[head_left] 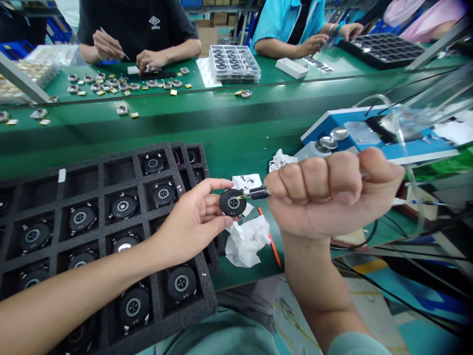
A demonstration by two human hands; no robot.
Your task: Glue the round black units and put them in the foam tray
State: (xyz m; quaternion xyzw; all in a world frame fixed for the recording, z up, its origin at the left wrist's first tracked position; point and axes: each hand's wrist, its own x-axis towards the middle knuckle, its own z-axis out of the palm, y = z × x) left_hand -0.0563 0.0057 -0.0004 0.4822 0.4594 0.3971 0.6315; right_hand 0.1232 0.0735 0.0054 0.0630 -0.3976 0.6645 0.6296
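Note:
My left hand (192,212) grips a round black smartwatch body (233,202) by its edge, between thumb and fingers. Its back, with a pale ring and small contacts, faces up toward me. In a fist, my right hand (328,190) holds a slim pen-like tool (259,193) with a dark, partly clear barrel. The thin tip of this tool points left and lies over the middle of the watch back; whether it touches I cannot tell. Most of the tool is hidden inside the fist. Below the watch lies a crumpled white tissue (248,244), beside an orange stick (271,241).
Stacked black foam trays (111,227) with watch bodies in compartments fill the left. A blue-and-white machine (332,123), a metal-capped bottle (314,148), clear tubing and cables are at right. Co-workers sit across the green bench (177,121), near small parts and a clear box (234,63).

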